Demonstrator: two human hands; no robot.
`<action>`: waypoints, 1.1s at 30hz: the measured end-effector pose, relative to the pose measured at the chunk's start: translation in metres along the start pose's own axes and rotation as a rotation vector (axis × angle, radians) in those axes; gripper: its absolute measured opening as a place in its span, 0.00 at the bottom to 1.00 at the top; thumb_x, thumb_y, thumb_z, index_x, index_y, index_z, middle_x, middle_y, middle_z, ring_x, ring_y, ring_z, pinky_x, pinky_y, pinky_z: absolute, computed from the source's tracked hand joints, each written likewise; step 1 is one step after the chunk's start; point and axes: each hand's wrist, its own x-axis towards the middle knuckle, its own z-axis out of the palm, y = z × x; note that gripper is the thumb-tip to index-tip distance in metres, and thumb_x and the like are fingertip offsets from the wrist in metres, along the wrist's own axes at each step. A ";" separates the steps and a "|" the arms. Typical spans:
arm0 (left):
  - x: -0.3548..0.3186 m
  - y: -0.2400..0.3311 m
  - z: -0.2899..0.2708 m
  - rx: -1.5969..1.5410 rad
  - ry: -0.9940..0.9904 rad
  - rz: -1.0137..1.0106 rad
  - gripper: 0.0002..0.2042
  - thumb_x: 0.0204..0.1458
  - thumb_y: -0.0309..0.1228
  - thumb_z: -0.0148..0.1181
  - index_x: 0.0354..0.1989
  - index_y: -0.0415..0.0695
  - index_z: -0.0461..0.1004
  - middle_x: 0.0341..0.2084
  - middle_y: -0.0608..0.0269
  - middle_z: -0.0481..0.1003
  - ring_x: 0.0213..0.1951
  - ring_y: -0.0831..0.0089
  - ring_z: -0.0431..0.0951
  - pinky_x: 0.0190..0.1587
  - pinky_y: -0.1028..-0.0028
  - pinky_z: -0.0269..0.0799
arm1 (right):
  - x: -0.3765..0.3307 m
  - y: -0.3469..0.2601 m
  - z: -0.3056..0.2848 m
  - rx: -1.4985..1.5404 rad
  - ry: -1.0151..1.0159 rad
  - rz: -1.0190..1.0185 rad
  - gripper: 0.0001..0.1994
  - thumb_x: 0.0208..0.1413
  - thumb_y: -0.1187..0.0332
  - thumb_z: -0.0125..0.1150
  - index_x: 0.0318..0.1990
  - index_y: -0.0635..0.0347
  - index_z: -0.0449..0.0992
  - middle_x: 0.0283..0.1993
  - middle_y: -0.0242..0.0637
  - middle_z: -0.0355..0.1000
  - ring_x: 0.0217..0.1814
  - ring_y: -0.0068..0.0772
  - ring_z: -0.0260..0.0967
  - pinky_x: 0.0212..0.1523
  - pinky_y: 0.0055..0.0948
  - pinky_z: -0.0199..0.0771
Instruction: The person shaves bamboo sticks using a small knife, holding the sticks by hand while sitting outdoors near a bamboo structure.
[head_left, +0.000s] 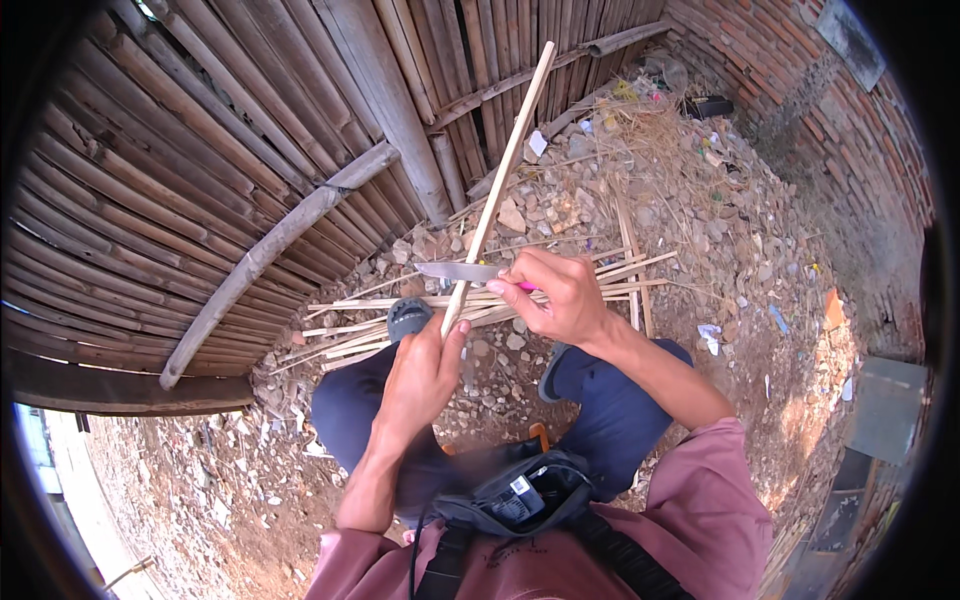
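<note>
My left hand (420, 375) is closed round the lower end of a long pale wooden strip (505, 165), which slants up and away to the right. In my right hand (555, 290) is a knife (460, 271) with a pink handle, mostly covered by my fingers. Its blade points left and lies across the strip, just above my left hand. More cut strips (360, 340) lie in a loose heap on the ground between and beyond my feet.
A bamboo wall (230, 130) with a pole along it rises at the left and far side. A brick wall (860, 130) stands at the right. The ground (720, 400) is rubble, dry straw and litter. An open dark waist bag (515, 490) hangs at my lap.
</note>
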 end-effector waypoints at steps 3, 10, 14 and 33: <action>0.001 -0.009 0.004 -0.022 0.019 0.067 0.14 0.72 0.35 0.52 0.43 0.33 0.74 0.22 0.37 0.74 0.30 0.35 0.77 0.36 0.49 0.70 | -0.002 -0.008 0.006 0.064 0.000 -0.012 0.12 0.57 0.70 0.75 0.27 0.60 0.75 0.24 0.36 0.72 0.21 0.38 0.72 0.21 0.36 0.68; -0.001 -0.012 0.008 0.023 0.058 0.061 0.15 0.72 0.37 0.52 0.43 0.34 0.75 0.19 0.44 0.73 0.23 0.49 0.74 0.33 0.55 0.68 | 0.000 0.003 0.005 0.039 0.016 0.018 0.11 0.59 0.66 0.72 0.30 0.56 0.75 0.26 0.32 0.73 0.22 0.37 0.74 0.21 0.37 0.71; -0.001 -0.006 0.005 0.029 0.060 0.044 0.14 0.71 0.35 0.52 0.43 0.33 0.74 0.21 0.37 0.73 0.27 0.38 0.76 0.33 0.50 0.69 | 0.004 0.000 0.001 0.030 0.001 0.021 0.12 0.58 0.66 0.73 0.29 0.57 0.75 0.26 0.32 0.74 0.22 0.37 0.74 0.21 0.37 0.70; -0.003 -0.011 0.005 0.007 0.049 0.099 0.15 0.73 0.37 0.51 0.43 0.34 0.74 0.21 0.43 0.72 0.25 0.45 0.72 0.35 0.54 0.68 | 0.014 0.010 -0.006 -0.003 0.051 -0.041 0.11 0.60 0.66 0.72 0.30 0.58 0.76 0.25 0.33 0.75 0.22 0.33 0.74 0.22 0.35 0.70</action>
